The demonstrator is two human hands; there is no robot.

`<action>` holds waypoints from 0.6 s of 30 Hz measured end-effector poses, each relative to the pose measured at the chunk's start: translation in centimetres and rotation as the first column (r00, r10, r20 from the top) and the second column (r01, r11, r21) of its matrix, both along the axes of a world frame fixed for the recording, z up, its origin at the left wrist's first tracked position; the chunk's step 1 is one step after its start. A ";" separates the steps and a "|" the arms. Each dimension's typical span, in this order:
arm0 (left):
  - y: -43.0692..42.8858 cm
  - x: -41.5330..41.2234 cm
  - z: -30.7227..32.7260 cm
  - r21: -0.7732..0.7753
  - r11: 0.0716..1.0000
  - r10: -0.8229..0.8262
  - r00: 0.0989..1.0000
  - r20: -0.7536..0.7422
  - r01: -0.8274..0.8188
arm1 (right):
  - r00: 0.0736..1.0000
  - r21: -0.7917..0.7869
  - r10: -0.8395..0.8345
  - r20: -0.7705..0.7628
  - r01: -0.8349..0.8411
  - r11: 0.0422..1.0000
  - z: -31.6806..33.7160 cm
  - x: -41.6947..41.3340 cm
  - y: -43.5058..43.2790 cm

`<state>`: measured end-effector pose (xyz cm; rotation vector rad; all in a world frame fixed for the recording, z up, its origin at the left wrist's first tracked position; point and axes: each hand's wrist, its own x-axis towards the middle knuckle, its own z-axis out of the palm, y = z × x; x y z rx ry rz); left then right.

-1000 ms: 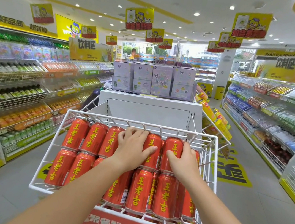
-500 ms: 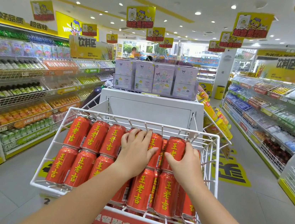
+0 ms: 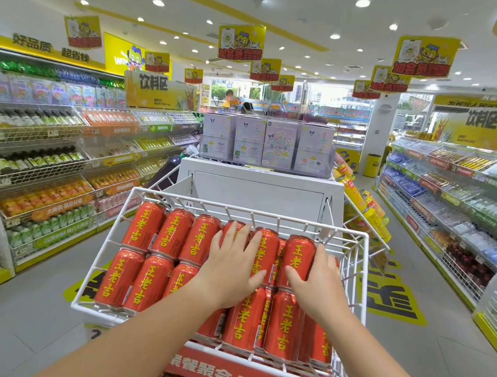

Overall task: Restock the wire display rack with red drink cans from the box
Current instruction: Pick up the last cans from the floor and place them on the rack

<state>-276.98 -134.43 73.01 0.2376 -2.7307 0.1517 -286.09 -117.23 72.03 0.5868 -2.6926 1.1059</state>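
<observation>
Both hands on red metal drink cans [image 3: 169, 235] with yellow lettering in a white wire display rack [image 3: 238, 210].
The cans lie in two rows on its tilted top tier. The left hand [image 3: 232, 268] lies flat, fingers straight, across middle rear cans; the right hand [image 3: 316, 286] wraps thumb and fingers round the rightmost rear can [image 3: 297, 254].
</observation>
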 end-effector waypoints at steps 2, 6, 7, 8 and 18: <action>0.1 1.1 0.1 -0.003 1.000 0.001 0.999 0.036 -0.001 | 0.999 0.048 0.003 -0.041 -0.001 0.999 0.3 0.8 0.3; 0.0 4.0 -0.2 0.004 1.000 0.017 0.992 0.122 -0.018 | 0.984 0.222 0.020 -0.180 0.021 0.975 0.5 2.6 1.2; 0.0 4.9 -0.3 -0.001 1.000 0.018 0.990 0.139 -0.018 | 0.979 0.275 0.029 -0.201 0.028 0.961 0.5 3.3 1.5; -0.1 5.8 -0.5 -0.009 1.000 0.016 0.987 0.159 -0.015 | 0.976 0.327 0.038 -0.215 0.035 0.945 0.4 4.1 1.8; -0.1 14.6 -4.7 0.004 0.998 -0.066 0.982 0.179 0.066 | 0.955 0.616 0.140 -0.260 0.053 0.786 -2.1 14.1 3.9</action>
